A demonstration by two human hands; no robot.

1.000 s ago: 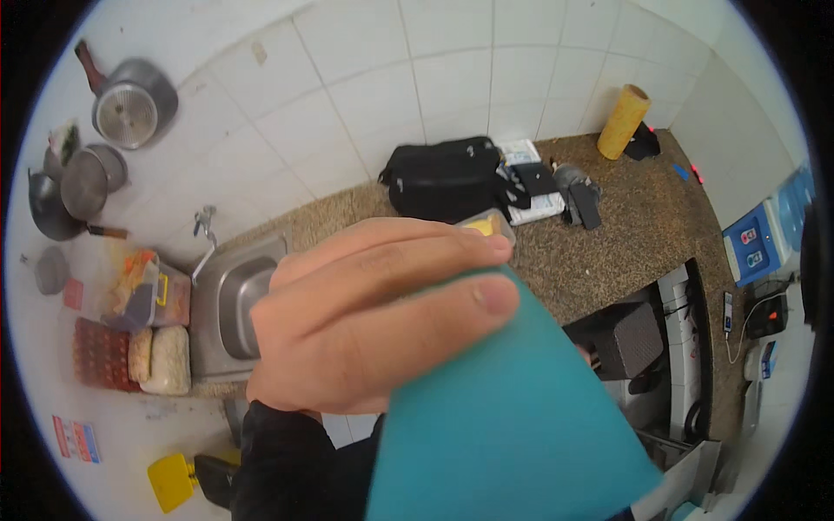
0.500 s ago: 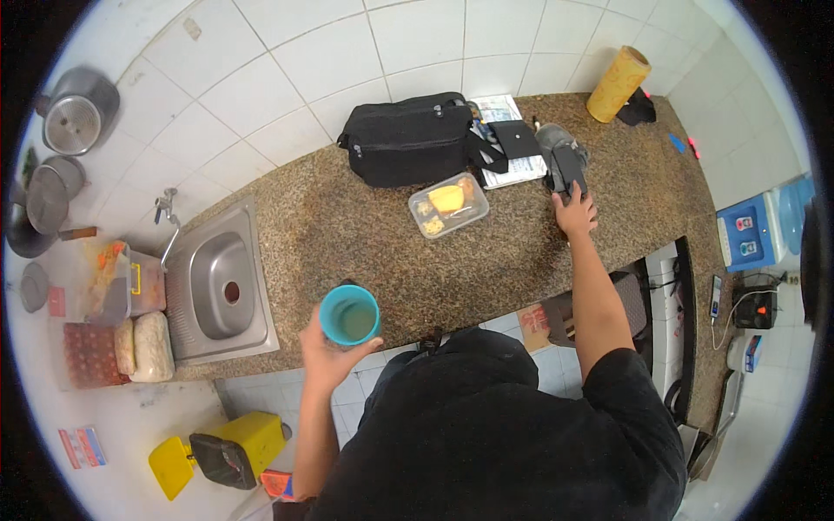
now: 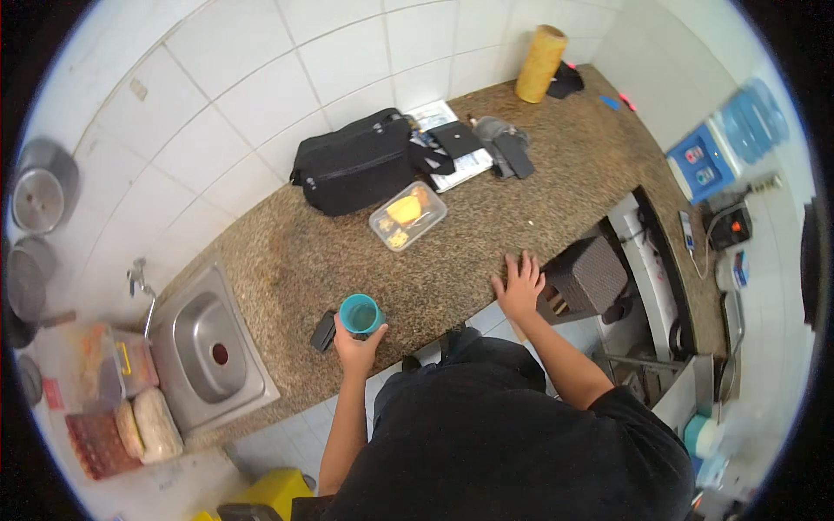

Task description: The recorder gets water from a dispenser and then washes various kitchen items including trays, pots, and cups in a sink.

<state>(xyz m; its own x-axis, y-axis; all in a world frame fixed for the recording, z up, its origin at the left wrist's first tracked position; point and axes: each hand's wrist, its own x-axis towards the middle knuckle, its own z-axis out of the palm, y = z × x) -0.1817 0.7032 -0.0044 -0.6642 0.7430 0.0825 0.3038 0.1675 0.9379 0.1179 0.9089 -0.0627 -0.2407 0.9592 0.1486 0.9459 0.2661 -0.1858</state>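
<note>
My left hand [image 3: 354, 349] is closed around a teal cup [image 3: 360, 314] with some liquid inside, at the counter's front edge. Just left of the cup lies a small black object [image 3: 323, 332], its kind unclear. Fingers spread, my right hand [image 3: 520, 288] rests at the front edge of the counter and holds nothing. Farther back, a dark flat rectangular object [image 3: 514, 156], perhaps a phone, lies on a grey bundle [image 3: 497, 132]. A clear plastic container [image 3: 433, 217] with yellow food sits mid-counter, in front of a black bag [image 3: 354, 165].
On the left is a steel sink [image 3: 248, 382] with a tap [image 3: 139, 282]. A black wallet-like case [image 3: 454, 139] lies on papers [image 3: 469, 168] beside the bag. A yellow roll [image 3: 540, 65] stands at the back. Right: a blue-and-white water dispenser [image 3: 705, 165] and a brown woven basket [image 3: 589, 273].
My right hand has let go of the dark flat object and come back to the counter's front edge. The view has turned. My left hand still holds the cup, now beside the small black object.
</note>
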